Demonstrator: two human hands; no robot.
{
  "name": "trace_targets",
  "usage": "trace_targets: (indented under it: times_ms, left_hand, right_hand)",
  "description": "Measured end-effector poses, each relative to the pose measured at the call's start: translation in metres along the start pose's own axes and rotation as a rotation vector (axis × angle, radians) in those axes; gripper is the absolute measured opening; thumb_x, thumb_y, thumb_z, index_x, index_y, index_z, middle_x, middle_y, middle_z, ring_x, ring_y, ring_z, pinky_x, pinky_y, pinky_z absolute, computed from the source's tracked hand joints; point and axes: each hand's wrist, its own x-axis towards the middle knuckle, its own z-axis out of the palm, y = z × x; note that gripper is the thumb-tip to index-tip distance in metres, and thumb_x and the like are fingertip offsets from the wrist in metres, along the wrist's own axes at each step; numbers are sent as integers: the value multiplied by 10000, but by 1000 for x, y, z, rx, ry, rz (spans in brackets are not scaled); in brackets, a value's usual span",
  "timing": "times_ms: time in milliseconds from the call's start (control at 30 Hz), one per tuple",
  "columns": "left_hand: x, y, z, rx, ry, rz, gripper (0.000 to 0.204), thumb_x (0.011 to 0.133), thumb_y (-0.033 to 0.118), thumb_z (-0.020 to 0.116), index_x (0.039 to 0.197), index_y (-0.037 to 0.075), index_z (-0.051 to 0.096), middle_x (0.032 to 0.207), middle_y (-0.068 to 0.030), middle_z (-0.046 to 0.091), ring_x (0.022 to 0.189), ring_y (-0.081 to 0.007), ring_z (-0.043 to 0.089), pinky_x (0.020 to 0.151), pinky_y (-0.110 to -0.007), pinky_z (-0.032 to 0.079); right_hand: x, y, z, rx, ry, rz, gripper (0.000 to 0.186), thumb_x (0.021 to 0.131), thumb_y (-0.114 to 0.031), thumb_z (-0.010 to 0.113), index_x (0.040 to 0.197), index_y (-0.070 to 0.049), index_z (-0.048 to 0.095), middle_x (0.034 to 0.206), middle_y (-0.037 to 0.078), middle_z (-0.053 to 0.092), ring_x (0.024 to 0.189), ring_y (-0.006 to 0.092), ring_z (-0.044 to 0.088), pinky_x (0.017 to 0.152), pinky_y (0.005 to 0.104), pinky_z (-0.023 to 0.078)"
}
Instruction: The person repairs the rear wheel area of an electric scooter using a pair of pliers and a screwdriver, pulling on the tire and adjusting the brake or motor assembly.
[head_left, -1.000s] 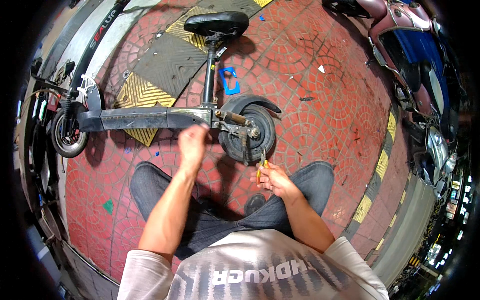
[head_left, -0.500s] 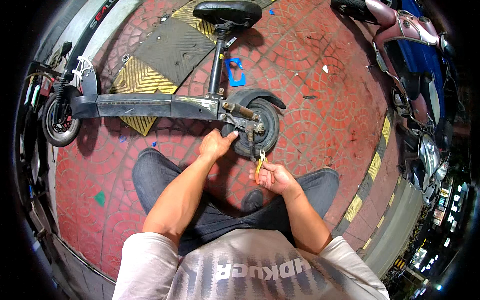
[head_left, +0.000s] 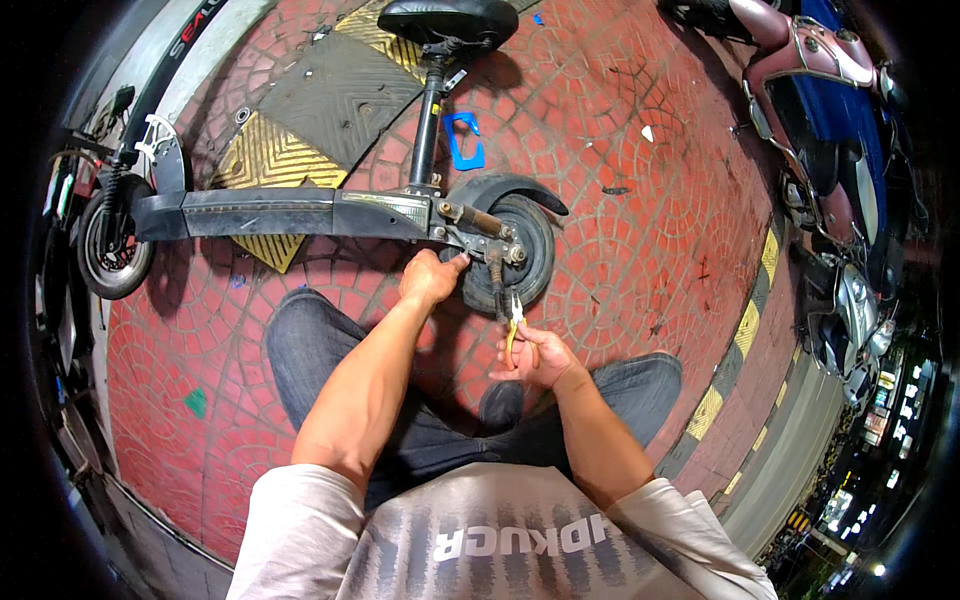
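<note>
- The left hand (head_left: 432,277) is curled, and its fingertips are pressed against the bracket beside the rear wheel (head_left: 515,252) of the scooter (head_left: 290,212); whether anything is gripped cannot be told.
- The right hand (head_left: 537,357) is closed around the yellow handles of a pair of pliers (head_left: 513,318), whose tip is pointed at the near edge of the wheel; the tip itself is too small to make out.
- The wheel is partly hidden by its mudguard (head_left: 512,187) and a spring strut.
- The scooter is laid across the red paving, its front wheel (head_left: 112,252) at far left and its seat (head_left: 447,17) cut off by the far edge.
- A motorbike (head_left: 820,110) at right is seen only in part.
</note>
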Motion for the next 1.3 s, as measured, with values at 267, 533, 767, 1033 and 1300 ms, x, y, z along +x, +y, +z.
trace_targets:
  times_ms: [267,533,767,1033,1300]
  left_hand:
    - [-2,3,0,-44,2,24,805,859,607,793,1177,-127,703,1264,-354,691,1228,-445,674,1036,-490,514]
    - [-2,2,-5,9,-3,8,738,886,610,751,1178,-67,740,1283,-304,707,1247,-425,673,1046,-502,516]
    - [-2,-8,-8,-21,62,60,712,887,612,752,1096,-69,757,1216,-309,727,1195,-435,695,1015,-509,526]
    - [0,2,-2,-56,27,34,744,872,603,772,1142,-89,736,1226,-334,711,1211,-448,682,1027,-507,520]
    - [-20,-9,2,-138,100,-41,630,914,552,736,1196,-10,707,1245,-292,722,1208,-455,682,1021,-533,532]
  right_hand:
    - [25,20,-10,-128,146,-101,243,1069,-389,642,1100,-150,604,908,60,665,794,229,658,703,424,545]
    - [49,51,26,-462,667,-362,210,1061,-328,661,1034,-140,571,747,32,606,587,171,586,491,339,479]
    - [69,68,2,-1285,1079,-728,263,970,-261,727,986,-13,641,826,262,664,799,489,644,762,553,514]
    - [38,42,16,-750,791,-351,148,1068,-257,642,1020,-137,570,698,-10,571,527,119,518,461,311,443]
    - [-2,58,68,-712,752,-264,173,1076,-287,640,996,-156,560,728,2,603,554,132,545,469,314,465]
